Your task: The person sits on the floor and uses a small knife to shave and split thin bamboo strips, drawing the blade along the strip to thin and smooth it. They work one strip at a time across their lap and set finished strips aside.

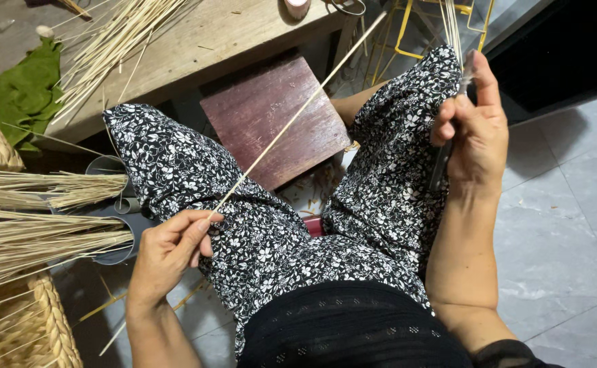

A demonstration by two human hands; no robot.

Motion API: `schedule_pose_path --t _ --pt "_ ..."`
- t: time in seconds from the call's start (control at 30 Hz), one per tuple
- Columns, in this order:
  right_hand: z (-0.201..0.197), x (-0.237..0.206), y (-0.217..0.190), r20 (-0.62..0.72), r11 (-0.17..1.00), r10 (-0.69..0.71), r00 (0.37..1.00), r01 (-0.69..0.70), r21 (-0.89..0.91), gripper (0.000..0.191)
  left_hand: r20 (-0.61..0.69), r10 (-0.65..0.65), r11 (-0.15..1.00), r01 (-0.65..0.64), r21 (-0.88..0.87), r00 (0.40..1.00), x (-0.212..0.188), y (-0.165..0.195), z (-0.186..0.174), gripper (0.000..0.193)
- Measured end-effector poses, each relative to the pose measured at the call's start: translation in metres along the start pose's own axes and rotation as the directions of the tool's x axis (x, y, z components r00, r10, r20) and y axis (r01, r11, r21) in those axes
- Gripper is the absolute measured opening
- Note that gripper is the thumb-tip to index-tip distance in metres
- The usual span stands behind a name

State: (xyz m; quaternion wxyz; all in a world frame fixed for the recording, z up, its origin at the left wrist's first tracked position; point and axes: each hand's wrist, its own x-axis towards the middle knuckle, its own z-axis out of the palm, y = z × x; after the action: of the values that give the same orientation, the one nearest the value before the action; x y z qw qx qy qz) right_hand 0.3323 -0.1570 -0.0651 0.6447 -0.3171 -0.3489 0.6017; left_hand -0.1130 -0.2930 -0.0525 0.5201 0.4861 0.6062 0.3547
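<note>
Left hand (169, 252) pinches the thin reed strip (298, 112) at its near end; right hand (472, 126) fully closed around a dark-handled knife (443, 163)

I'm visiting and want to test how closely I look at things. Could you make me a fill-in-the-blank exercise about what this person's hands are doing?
1. The left hand pinches one end of a long, thin, pale ____.
2. The right hand grips a dark tool and rests on the person's right ____.
3. Between the knees lies a reddish-brown wooden ____.
4. Bundles of pale reeds lie on the person's ____ side.

Missing words: reed; knee; board; left
</note>
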Motion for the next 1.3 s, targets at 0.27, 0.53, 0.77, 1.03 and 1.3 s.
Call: schedule_pose_path --t 0.27,0.53,0.77,1.03,1.3 --pt "0.05 -0.015 0.027 0.109 0.968 0.165 0.98 -0.14 -0.206 0.068 0.013 0.094 0.993 -0.093 -0.072 0.995 0.019 0.002 0.035 0.022" --pt "0.092 -0.038 0.041 0.299 0.936 0.292 0.908 -0.207 -0.285 0.074 -0.057 0.195 0.951 -0.203 -0.235 0.979 0.045 0.02 0.084 0.021" --pt "0.12 -0.055 0.044 0.367 0.875 0.395 0.842 -0.224 -0.429 0.078 0.037 0.244 0.903 -0.213 -0.372 0.969 0.058 0.045 0.106 0.034" --pt "0.129 -0.061 0.044 0.354 0.804 0.448 0.821 -0.197 -0.561 0.08 0.016 0.268 0.922 -0.252 -0.294 0.963 0.06 0.053 0.11 0.012" --pt "0.103 -0.055 0.029 0.35 0.745 0.444 0.824 -0.123 -0.655 0.074 -0.078 0.26 0.899 -0.271 -0.344 0.962 0.066 0.043 0.101 0.011"
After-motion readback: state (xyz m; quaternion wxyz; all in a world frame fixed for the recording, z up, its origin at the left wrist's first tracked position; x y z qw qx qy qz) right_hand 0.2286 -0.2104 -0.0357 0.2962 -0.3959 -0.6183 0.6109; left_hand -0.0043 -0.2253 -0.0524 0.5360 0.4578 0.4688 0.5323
